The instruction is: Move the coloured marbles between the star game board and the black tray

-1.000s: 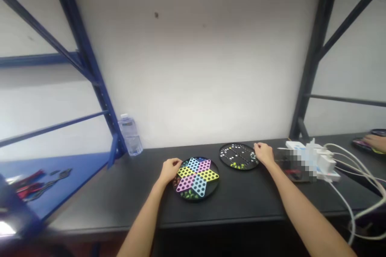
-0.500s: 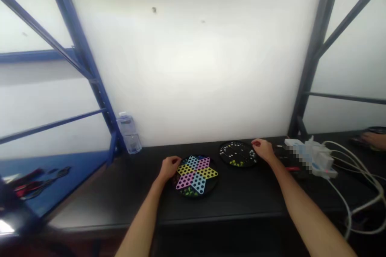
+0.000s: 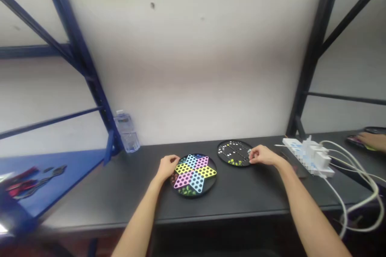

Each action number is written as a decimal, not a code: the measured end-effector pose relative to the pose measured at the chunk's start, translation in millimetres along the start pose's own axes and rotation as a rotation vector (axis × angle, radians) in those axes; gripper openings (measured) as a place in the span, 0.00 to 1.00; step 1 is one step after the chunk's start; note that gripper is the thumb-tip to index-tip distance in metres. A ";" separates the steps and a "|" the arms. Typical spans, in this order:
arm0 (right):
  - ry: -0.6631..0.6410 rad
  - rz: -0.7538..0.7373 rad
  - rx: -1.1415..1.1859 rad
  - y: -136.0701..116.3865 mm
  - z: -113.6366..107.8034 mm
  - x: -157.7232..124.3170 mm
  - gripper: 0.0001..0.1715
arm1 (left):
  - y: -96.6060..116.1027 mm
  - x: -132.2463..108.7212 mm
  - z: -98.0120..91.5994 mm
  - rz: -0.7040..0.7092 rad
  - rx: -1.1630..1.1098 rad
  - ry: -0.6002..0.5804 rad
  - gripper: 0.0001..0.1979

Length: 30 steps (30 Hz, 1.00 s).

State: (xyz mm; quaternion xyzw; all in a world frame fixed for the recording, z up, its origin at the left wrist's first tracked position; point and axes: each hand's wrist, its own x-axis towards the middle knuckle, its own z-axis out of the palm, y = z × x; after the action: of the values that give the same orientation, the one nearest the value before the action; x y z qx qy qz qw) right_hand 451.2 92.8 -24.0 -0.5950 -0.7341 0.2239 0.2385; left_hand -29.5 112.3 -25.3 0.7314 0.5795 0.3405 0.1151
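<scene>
My right grip (image 3: 263, 155) is curling against the rim of a round black marble board (image 3: 224, 156) near the back edge of the table (image 3: 90, 196), while my left grip (image 3: 167, 168) is resting curled on a star-patterned Chinese checkers board (image 3: 212, 184), closer to me; I cannot tell whether either is grasping anything.

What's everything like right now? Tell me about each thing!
Left hand: resting at the star-shaped marble board's edge.
Star-shaped marble board: lying flat, green marbles near its rim.
Right hand: at the round black marble board's edge.
Round black marble board: lying flat, holding white and yellow-green marbles.
Water bottle: upright, capped.
</scene>
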 end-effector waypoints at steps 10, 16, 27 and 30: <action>0.141 0.118 -0.132 14.0 -1.3 3.6 0.10 | -0.3 0.0 -0.7 -0.002 -0.004 0.003 0.15; 0.197 0.160 -0.162 20.0 -3.8 5.8 0.09 | 0.1 -0.2 -0.8 -0.001 0.003 0.007 0.15; 0.317 0.209 -0.182 35.1 0.2 15.0 0.12 | -1.8 0.1 -0.8 0.014 -0.004 0.004 0.15; 0.298 0.211 -0.182 36.0 1.4 15.6 0.12 | -1.7 0.1 -1.1 0.013 -0.004 -0.001 0.15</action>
State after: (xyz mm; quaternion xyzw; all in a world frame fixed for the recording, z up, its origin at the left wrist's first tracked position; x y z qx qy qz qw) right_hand 475.2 115.0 -45.8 -0.7143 -0.6416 0.0900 0.2648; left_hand -31.5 112.6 -25.4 0.7351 0.5739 0.3422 0.1145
